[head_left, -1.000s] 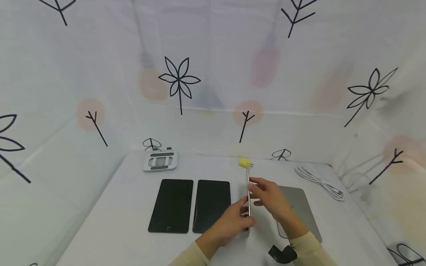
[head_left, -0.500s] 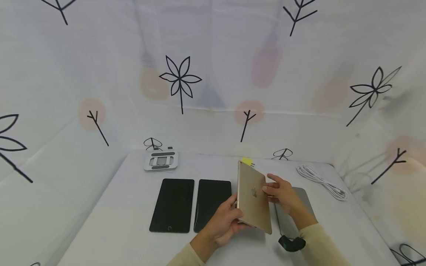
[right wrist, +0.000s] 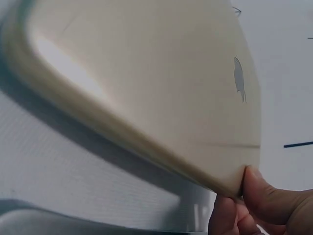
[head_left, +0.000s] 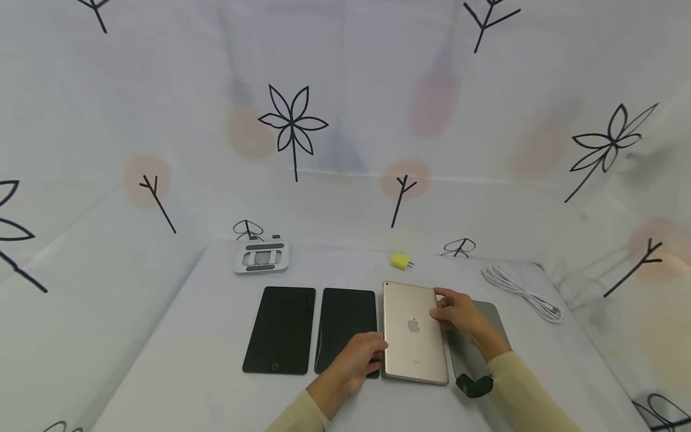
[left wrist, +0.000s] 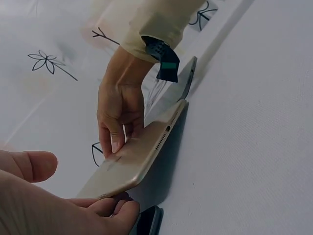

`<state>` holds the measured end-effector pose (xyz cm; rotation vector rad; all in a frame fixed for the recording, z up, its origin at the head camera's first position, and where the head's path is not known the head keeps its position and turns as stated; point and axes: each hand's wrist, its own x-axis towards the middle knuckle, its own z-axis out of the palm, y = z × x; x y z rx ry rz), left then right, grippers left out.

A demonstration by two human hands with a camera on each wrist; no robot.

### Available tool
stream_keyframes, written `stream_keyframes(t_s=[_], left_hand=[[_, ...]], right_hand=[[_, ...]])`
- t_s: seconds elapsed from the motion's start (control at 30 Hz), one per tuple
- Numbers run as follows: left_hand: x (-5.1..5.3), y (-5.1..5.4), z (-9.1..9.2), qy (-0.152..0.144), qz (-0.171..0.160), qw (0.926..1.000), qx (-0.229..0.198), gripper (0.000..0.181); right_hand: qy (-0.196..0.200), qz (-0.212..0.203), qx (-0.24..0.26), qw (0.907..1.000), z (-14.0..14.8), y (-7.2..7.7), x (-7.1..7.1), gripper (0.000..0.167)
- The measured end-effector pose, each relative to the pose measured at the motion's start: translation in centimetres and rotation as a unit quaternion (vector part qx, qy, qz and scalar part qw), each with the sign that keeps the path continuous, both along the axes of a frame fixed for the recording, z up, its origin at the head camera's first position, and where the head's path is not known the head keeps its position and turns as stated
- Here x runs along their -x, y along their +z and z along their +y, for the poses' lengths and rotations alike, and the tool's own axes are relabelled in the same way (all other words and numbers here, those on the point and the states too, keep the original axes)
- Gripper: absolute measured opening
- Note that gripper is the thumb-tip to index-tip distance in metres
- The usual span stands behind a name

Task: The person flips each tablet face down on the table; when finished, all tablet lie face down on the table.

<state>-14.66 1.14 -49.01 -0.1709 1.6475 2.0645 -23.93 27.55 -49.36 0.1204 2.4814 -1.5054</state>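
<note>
The gold tablet (head_left: 414,348) is back side up, its edges raised over the table, with a shadow under it in the left wrist view. My right hand (head_left: 466,318) pinches its upper right corner between thumb (right wrist: 266,193) and fingers. At the left edge, my left hand (head_left: 353,360) has curled fingers (left wrist: 115,208) under the rim, the thumb (left wrist: 39,166) held away from the surface. Two black tablets lie screen up to the left, one (head_left: 345,324) partly behind my left hand, the other (head_left: 279,330) farther left. A grey tablet (head_left: 493,315) lies partly under my right arm.
A white and grey stand (head_left: 261,257) is at the back left of the white table (head_left: 178,360). Behind the gold tablet lies a yellow plug adapter (head_left: 400,261). A bundled white cable (head_left: 523,294) is at the back right.
The gold tablet has turned from edge-on to nearly flat, back side up, and come down. My left thumb has come off its back; my right hand has stayed at its right side.
</note>
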Motion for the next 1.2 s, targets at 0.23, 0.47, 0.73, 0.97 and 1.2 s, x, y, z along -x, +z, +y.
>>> stream_keyframes(t_s=[0.23,0.47,0.73,0.97,1.2], left_hand=[[0.0,0.2,0.1,0.01,-0.012,0.9999,0.007,0.033],[-0.4,0.4,0.3,-0.001,0.001,0.9999,-0.01,0.045],[-0.3,0.9,0.0,-0.038,0.005,0.9992,-0.013,0.068],[-0.1,1.0,0.0,-0.042,0.001,0.999,-0.016,0.072],[0.3,0.6,-0.2,-0.044,0.008,0.9987,-0.024,0.074]], right_hand=[[-0.004,0.004,-0.017,0.9998,0.0,-0.4,0.2,0.072],[0.002,0.011,-0.02,0.9997,0.2,-0.8,0.2,0.069],[0.011,0.015,-0.07,0.9974,0.0,-0.8,0.0,0.064],[0.029,0.026,-0.165,0.9855,-0.6,-0.8,0.0,0.061],[0.045,0.044,-0.231,0.971,-1.5,-0.6,-0.3,0.054]])
